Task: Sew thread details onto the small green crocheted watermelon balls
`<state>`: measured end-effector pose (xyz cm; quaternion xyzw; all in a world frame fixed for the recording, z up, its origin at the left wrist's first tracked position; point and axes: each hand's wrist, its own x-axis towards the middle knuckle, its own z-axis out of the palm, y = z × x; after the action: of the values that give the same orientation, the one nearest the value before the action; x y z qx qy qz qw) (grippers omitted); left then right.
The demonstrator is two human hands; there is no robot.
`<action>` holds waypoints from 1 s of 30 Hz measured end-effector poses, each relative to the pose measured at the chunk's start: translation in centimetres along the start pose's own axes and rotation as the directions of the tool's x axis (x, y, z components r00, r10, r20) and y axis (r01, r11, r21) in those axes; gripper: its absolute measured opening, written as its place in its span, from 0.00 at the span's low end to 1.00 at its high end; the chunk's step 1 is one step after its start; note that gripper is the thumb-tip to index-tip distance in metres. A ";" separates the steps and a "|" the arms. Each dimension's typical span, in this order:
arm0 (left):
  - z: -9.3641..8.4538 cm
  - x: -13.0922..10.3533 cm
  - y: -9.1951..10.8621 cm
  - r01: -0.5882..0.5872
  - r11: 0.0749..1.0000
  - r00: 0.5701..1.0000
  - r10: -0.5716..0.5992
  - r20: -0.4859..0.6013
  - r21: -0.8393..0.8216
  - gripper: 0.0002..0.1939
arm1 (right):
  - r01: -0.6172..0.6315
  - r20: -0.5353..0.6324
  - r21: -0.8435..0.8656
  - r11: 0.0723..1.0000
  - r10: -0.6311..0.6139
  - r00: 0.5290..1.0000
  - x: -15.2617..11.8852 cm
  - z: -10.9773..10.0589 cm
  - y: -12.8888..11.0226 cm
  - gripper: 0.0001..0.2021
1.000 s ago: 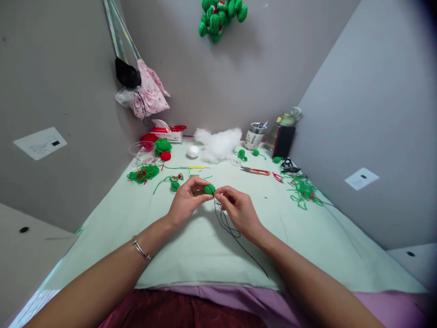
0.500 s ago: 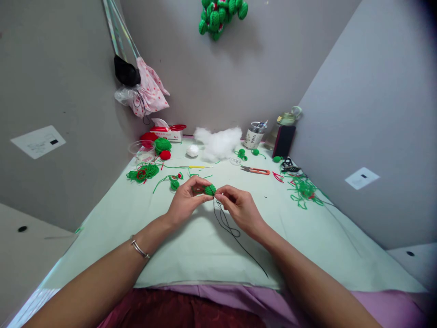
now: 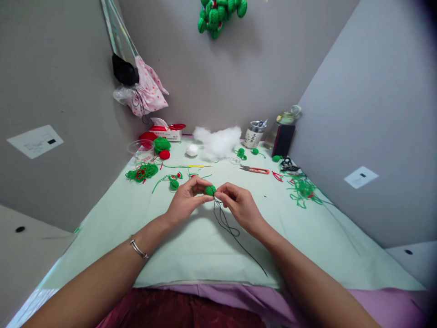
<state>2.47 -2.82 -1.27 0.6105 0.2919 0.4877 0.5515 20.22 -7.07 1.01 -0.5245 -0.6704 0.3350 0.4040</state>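
My left hand (image 3: pixel 186 198) pinches a small green crocheted ball (image 3: pixel 210 190) between thumb and fingers. Close against its right side, my right hand (image 3: pixel 239 205) has thumb and index finger pressed together; what is between them is too small to make out. A dark thread (image 3: pixel 223 223) hangs in loops from the ball and trails over the pale green cloth (image 3: pixel 205 255). Left of my left hand lies another green ball (image 3: pixel 174 184) with red and white bits and a loose yarn tail. A yellow crochet hook (image 3: pixel 196 166) rests beyond my hands.
White stuffing (image 3: pixel 218 143) sits at the back beside a tin of pens (image 3: pixel 254 134). Orange-handled snips (image 3: pixel 255 170) lie right of centre. Green yarn scraps (image 3: pixel 303 191) are at the right, a yarn tangle (image 3: pixel 141 172) and a clear tub (image 3: pixel 143 152) at the left. A dark phone (image 3: pixel 284 141) stands upright.
The whole view has shifted very slightly. Both hands keep nearly the same pose around the green ball, and the hanging thread looks almost unchanged.
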 end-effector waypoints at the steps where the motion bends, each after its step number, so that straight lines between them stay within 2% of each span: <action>1: -0.1 0.1 0.0 0.000 1.000 1.000 0.000 0.002 0.005 0.15 | -0.001 0.020 0.007 1.000 0.001 1.000 0.0 -0.2 -0.1 0.08; 5: -0.5 0.2 0.0 -0.017 0.999 1.000 0.017 0.006 0.047 0.15 | 0.010 0.153 0.050 0.999 -0.017 0.988 0.1 -0.8 -0.1 0.04; 7: -0.6 0.2 0.0 -0.019 0.998 1.000 0.017 0.019 0.064 0.15 | 0.011 0.164 0.106 0.994 -0.029 0.986 0.2 -0.6 0.1 0.06; 11: -0.4 0.1 0.2 -0.020 0.994 0.997 0.011 0.076 0.107 0.14 | 0.032 0.064 0.213 0.976 -0.047 0.997 0.2 0.0 0.3 0.06; 14: -0.2 -0.1 0.3 -0.021 0.989 0.998 0.012 0.062 0.144 0.14 | 0.044 0.008 0.208 0.977 -0.046 0.999 0.3 0.0 0.0 0.06; 16: -0.1 -0.1 0.4 -0.018 0.986 1.000 0.016 0.018 0.168 0.16 | 0.084 -0.019 0.076 0.994 -0.083 0.996 0.3 -0.3 -0.1 0.05; 18: 0.1 -0.2 0.4 -0.018 0.984 1.000 0.021 -0.013 0.180 0.17 | 0.163 -0.059 -0.114 0.980 -0.171 0.984 0.3 -0.4 -0.1 0.06; 20: 0.1 -0.3 0.3 -0.029 0.984 1.000 0.028 0.010 0.178 0.15 | 0.234 -0.083 -0.226 0.946 -0.258 0.962 0.2 -0.4 0.0 0.06; 22: 0.1 -0.4 0.2 -0.067 0.979 0.996 0.053 0.077 0.193 0.12 | 0.268 -0.072 -0.244 0.932 -0.293 0.953 0.2 -0.4 -0.1 0.05; 26: 0.0 -0.4 0.1 -0.235 0.918 0.968 0.190 0.165 0.318 0.08 | 0.279 -0.041 -0.218 0.935 -0.294 0.955 -0.1 -0.9 -1.0 0.05; 28: -0.1 -0.4 0.3 -0.314 0.868 0.946 0.250 0.207 0.385 0.08 | 0.291 -0.136 -0.123 0.949 -0.307 0.942 -0.1 -1.5 -1.6 0.05; 30: -0.1 -0.4 0.5 -0.355 0.832 0.931 0.275 0.240 0.425 0.09 | 0.287 -0.267 0.063 0.956 -0.261 0.928 0.0 -2.2 -2.2 0.04</action>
<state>2.15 -3.27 -0.95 0.8027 0.2467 0.4350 0.3248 21.24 -7.55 3.94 -0.4433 -0.6616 0.2383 0.5559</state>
